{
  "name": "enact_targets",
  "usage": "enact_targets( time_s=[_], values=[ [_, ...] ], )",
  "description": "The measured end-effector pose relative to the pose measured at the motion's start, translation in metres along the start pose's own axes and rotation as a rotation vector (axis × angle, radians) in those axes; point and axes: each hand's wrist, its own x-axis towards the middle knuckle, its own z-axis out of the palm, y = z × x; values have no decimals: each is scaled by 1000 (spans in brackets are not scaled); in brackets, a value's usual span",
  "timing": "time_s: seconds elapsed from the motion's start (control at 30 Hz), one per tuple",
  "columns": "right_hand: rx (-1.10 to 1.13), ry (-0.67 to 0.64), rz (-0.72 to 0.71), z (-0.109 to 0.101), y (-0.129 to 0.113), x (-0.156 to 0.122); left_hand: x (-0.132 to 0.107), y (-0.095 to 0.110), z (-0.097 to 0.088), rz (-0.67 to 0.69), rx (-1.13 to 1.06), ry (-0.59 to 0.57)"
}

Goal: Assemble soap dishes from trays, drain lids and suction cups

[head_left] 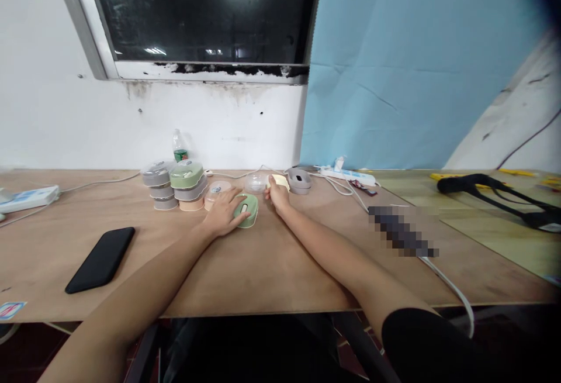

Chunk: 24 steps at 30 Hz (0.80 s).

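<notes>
My left hand rests at a small green plastic box on the table, thumb at its near side and fingers at its far side. In my right hand is a pale yellow piece, perhaps a box or lid, partly hidden by the fingers. Between the hands, slightly farther back, lies a clear plastic cover. A grey box with a dark oval slot sits just right of the yellow piece. Beside my left hand stands a peach box under a clear cover.
Left of the hands are stacked boxes: one stack with a green top, another with a grey top. Behind them stands a bottle. A black phone lies front left. Power strips, cables and a black strap also occupy the table.
</notes>
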Motion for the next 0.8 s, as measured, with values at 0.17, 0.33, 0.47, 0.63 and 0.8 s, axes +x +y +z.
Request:
enact_targets(
  time_s=[0.17,0.33,0.47,0.63,0.8],
  values=[
    [-145,-17,-113,-8,-1,0,-2,-3,6,-5,39,-153],
    [-235,19,-252,-9,-4,-6,-5,-7,12,14,57,-257],
    [-330,-55,-372,-7,-6,-8,-4,-7,12,47,71,-262],
    [-401,-157,-376,-5,-5,-9,-2,-6,10,93,11,-286],
    [-346,-114,-398,-6,-5,-9,1,-3,7,74,-38,-217]
  ],
)
